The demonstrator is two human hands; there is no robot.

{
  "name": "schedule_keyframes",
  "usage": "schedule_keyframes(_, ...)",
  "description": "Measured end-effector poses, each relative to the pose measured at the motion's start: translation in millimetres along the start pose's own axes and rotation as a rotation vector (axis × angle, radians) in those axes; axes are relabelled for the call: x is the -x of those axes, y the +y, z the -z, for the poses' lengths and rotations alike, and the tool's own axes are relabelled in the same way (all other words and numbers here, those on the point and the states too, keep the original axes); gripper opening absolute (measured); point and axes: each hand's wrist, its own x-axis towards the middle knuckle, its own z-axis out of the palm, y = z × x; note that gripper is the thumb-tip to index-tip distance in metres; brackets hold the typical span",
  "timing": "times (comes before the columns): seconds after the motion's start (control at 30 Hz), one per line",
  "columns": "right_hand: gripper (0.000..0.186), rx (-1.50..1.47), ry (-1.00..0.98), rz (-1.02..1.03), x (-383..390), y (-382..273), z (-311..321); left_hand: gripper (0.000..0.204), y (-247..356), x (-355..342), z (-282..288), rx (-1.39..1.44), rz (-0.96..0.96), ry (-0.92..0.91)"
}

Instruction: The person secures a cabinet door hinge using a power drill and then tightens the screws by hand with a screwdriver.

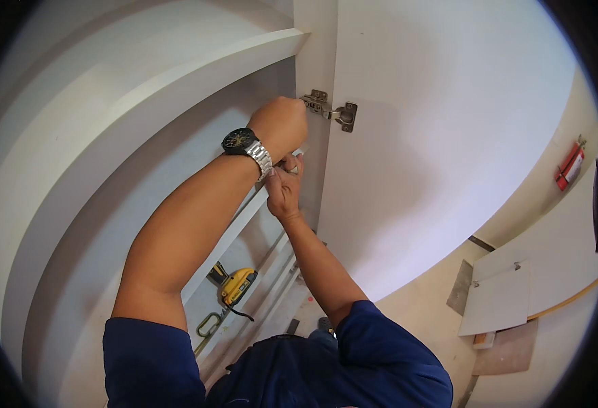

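Note:
My left hand [280, 126], with a silver-banded watch [239, 141] on its wrist, is closed in a fist against the cabinet's inner side. Its fingertips and whatever they grip are hidden behind the back of the hand. Just right of the fist, a metal concealed hinge [345, 117] joins the cabinet side to the white door [435, 136], which stands open. Below the left wrist, my right hand [284, 190] has its fingers curled near the end of a white shelf [241, 221]. What it holds, if anything, cannot be made out.
A yellow and black cordless power tool [239, 285] lies on a lower shelf, with a green carabiner [208, 325] near it. On the right wall hangs a red fire extinguisher [571, 163]. White panels [496, 292] stand at the lower right.

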Motion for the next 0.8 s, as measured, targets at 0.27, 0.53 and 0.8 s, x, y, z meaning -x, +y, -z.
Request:
schedule_keyframes(0.27, 0.031, -0.044, -0.037, -0.012, -2, -5, -3, 0.018, -17, -3, -2, 0.225, 0.051, 0.015)
schedule_keyframes(0.53, 0.028, 0.01, 0.006, 0.034, -1, 3, -6, 0.014, -32, 2, -18, 1.815, 0.603, -0.26)
schedule_keyframes(0.8, 0.028, 0.025, -0.007, 0.03, -1, -3, -4, 0.013, -25, -2, -5, 1.508, 0.634, -0.341)
